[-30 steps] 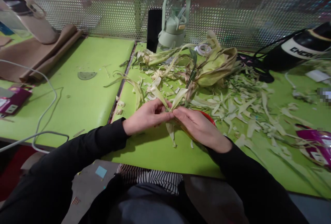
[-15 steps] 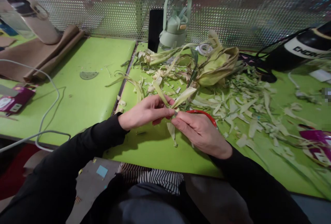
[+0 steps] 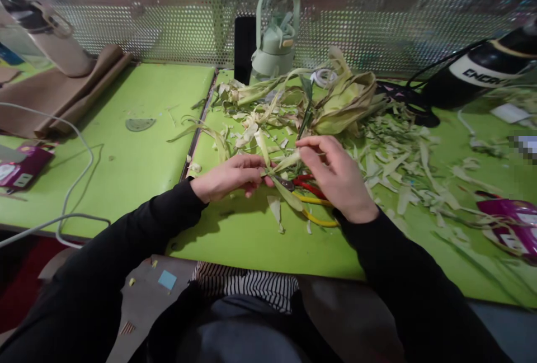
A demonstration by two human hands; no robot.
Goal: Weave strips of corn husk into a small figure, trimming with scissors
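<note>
My left hand (image 3: 235, 177) is closed, pinching the joined end of several pale green corn husk strips (image 3: 260, 146). One of these strips (image 3: 289, 195) slants down to the right across a pair of scissors (image 3: 312, 201) with red and yellow handles. My right hand (image 3: 338, 178) hovers over those handles, its thumb and forefinger closed at the tip of another strip (image 3: 289, 160). A loose husk piece (image 3: 274, 212) lies on the green table just below my hands.
Husk scraps (image 3: 390, 156) cover the table to the right. Behind my hands lie a leafy husk bundle (image 3: 344, 103) and a pale green bottle (image 3: 274, 44). A black bottle (image 3: 470, 75) leans at the right; a cable (image 3: 79, 184) curls at the left.
My right hand has moved up and right, away from my left hand, to a strip's tip. More of the scissors shows, and a strip now slants down to the right. My left hand stays nearly in place.
</note>
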